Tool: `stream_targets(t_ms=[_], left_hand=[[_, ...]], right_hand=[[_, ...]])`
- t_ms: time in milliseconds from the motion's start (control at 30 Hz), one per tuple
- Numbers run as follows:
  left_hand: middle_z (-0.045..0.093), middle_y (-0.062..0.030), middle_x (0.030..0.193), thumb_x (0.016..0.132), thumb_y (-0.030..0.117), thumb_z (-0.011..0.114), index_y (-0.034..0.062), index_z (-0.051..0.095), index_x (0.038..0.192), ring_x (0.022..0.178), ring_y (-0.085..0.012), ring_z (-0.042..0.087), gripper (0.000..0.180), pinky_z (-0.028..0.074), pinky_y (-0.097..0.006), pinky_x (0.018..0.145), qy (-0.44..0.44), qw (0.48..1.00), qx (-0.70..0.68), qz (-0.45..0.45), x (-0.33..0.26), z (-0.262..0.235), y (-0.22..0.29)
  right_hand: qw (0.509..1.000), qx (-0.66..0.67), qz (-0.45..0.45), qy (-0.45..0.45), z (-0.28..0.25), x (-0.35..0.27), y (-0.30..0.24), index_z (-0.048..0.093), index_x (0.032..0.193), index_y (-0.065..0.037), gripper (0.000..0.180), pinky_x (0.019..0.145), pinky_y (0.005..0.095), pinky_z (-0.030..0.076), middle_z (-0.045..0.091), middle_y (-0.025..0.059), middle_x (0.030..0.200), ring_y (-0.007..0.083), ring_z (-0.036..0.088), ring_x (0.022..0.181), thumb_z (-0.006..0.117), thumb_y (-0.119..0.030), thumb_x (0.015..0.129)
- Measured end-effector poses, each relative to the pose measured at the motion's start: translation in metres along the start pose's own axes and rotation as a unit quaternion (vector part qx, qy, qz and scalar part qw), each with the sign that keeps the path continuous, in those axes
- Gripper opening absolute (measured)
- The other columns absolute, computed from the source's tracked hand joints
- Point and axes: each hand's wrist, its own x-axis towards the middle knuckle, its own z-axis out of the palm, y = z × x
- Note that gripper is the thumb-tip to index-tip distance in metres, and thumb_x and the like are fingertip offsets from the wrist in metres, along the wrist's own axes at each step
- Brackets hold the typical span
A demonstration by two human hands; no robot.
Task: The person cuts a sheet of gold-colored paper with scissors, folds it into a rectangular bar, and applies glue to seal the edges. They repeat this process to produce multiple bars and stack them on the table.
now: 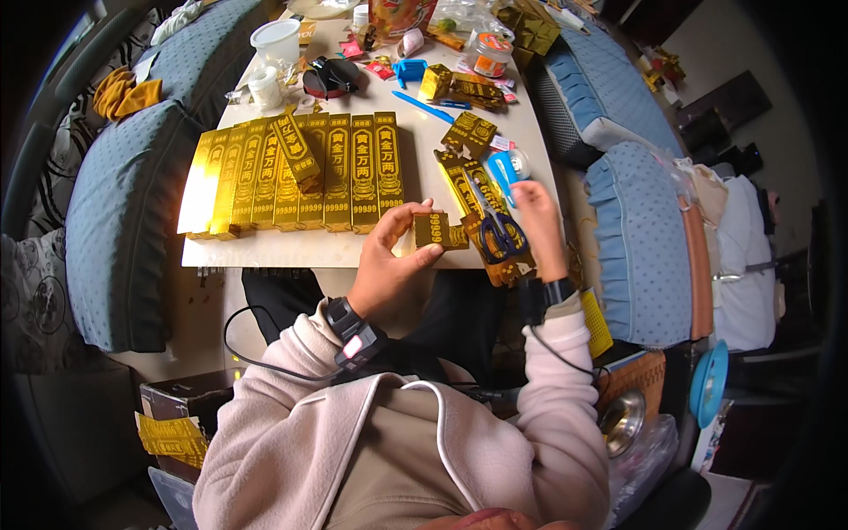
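Close to the table's front edge, my left hand (395, 265) is closed around a small folded gold paper box (435, 230), its thumb and fingers on either side of it. To its right, the fingers of my right hand (537, 219) are closed at the lower end of a light blue tape dispenser (503, 168), with clear round plastic beside it. Dark blue-handled scissors (502, 237) lie on flat gold printed cardboard pieces (458, 181) between the two hands. Left of my hands stands a row of long gold boxes (338, 172), with one more gold box (293, 150) lying tilted on top.
Farther back on the white table (291, 252) are folded gold pieces (468, 132), a blue pen (422, 107), a dark strap-like item (332, 78), a clear plastic tub (276, 41) and a lidded jar (490, 55). Blue cushioned seats (119, 225) flank the table.
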Motion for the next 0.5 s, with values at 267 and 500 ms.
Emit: stream_targets(t_ms=[267,500], left_hand=[[0.063,-0.0110,0.136,0.085,0.001,0.082,0.0008,0.058,0.130,0.147,-0.0238,0.044,0.052,0.032,-0.037,0.122,0.000,0.999,-0.022,0.028,0.017,0.002,-0.001],[0.063,-0.0110,0.137,0.085,0.004,0.082,0.0017,0.058,0.130,0.146,-0.0241,0.044,0.051,0.032,-0.037,0.122,0.002,1.000,-0.019,0.015,0.015,0.000,-0.011]], right_hand=[[0.983,-0.066,0.156,-0.069,-0.064,0.058,0.049,0.069,0.116,-0.012,0.021,0.055,0.0196,0.042,0.063,-0.0029,0.085,0.0045,0.053,0.066,0.064,-0.029,0.103],[0.950,0.022,0.298,-0.088,-0.067,0.060,0.028,0.064,0.114,-0.014,0.022,0.071,0.0216,0.053,0.066,-0.0041,0.089,0.0070,0.066,0.082,0.065,-0.034,0.104]])
